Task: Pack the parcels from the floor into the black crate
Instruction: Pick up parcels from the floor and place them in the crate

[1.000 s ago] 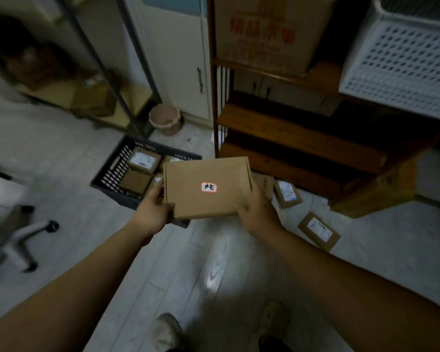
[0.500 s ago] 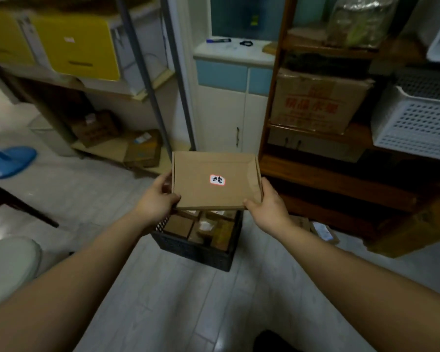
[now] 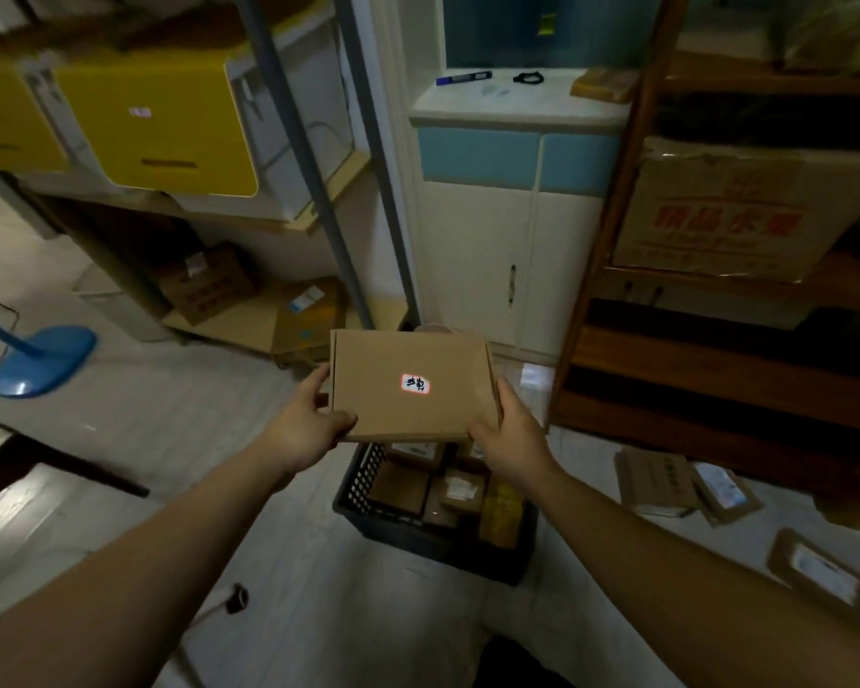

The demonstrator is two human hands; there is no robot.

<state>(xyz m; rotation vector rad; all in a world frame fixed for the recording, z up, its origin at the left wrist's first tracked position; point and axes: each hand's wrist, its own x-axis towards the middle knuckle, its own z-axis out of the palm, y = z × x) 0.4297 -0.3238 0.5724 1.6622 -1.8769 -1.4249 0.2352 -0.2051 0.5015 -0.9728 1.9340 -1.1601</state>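
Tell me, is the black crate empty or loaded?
Loaded: several brown parcels lie inside the black crate, below the held box.

Dim room — pale floor (image 3: 135, 424), wooden shelves (image 3: 716, 360)

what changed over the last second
The box was carried from right of the crate to over its far end; the view tilted up. The left hand and right hand grip its sides as before, parcels stay on the floor.

Yellow bins (image 3: 170, 121), blue lamp base (image 3: 41, 360), red-printed carton (image 3: 731, 216) on wooden shelf (image 3: 716, 360).
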